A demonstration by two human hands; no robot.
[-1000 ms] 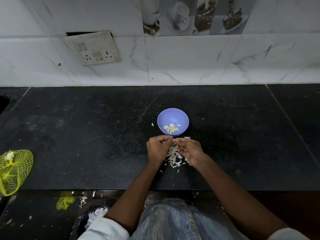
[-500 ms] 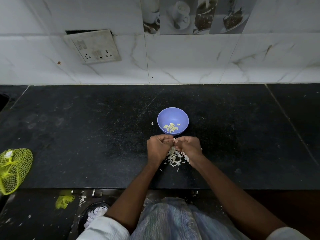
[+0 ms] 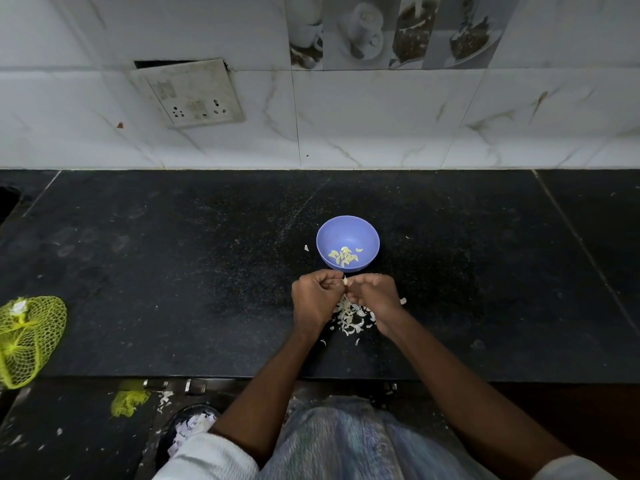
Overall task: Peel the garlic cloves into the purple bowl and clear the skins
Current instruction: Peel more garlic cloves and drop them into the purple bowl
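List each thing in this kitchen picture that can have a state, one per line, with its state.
purple bowl: upright, holds peeled cloves
garlic clove: pinched between both hands
left hand: fingers curled on the clove
right hand: fingers curled on the clove
garlic skins: loose pile on the counter under the hands
yellow net bag: lying at the counter's left edge

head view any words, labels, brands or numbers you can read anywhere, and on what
None can be read.
Switch plate on the wall: only faint, blurred marks, no legible text.
Picture tiles of cups and desserts: no lettering visible.
Purple bowl and yellow net bag: no label showing.
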